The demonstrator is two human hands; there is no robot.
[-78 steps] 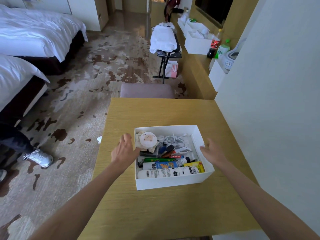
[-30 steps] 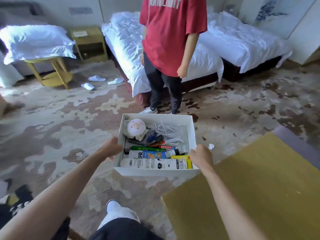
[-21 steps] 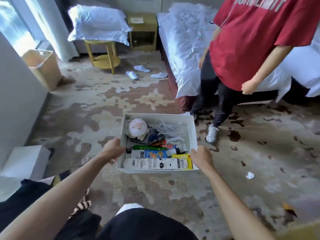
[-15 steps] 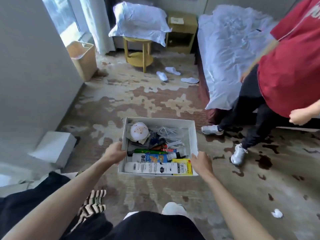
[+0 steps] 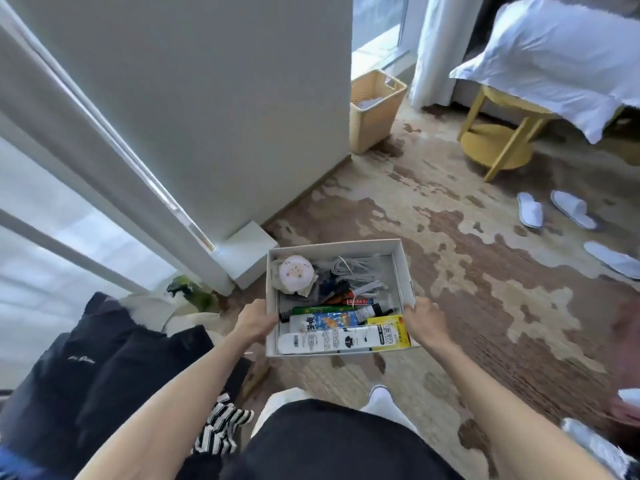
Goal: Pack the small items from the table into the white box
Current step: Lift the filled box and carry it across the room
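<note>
White box (image 5: 402, 271) is held level above the patterned carpet (image 5: 485, 289), just in front of the body, gripped on both sides. Left hand (image 5: 254, 323) is curled round the near end of the left wall, right hand (image 5: 422, 318) round the near end of the right wall. Box is packed: long white tube (image 5: 329, 339) laid along the near wall, yellow pack (image 5: 389, 332) at its right end, blue-and-white tube (image 5: 332, 320) and green tube (image 5: 322, 309) just behind. Round pale plush (image 5: 296, 273) is seen in the far-left corner, white cable coil (image 5: 349, 268) at far centre. Smaller white carton (image 5: 249, 251) is on the floor by the wall, far left. Woven bin (image 5: 375, 109) is further back; yellow side table (image 5: 498, 140) and white slippers (image 5: 530, 209) far right; dark jacket (image 5: 104, 358) near left.
</note>
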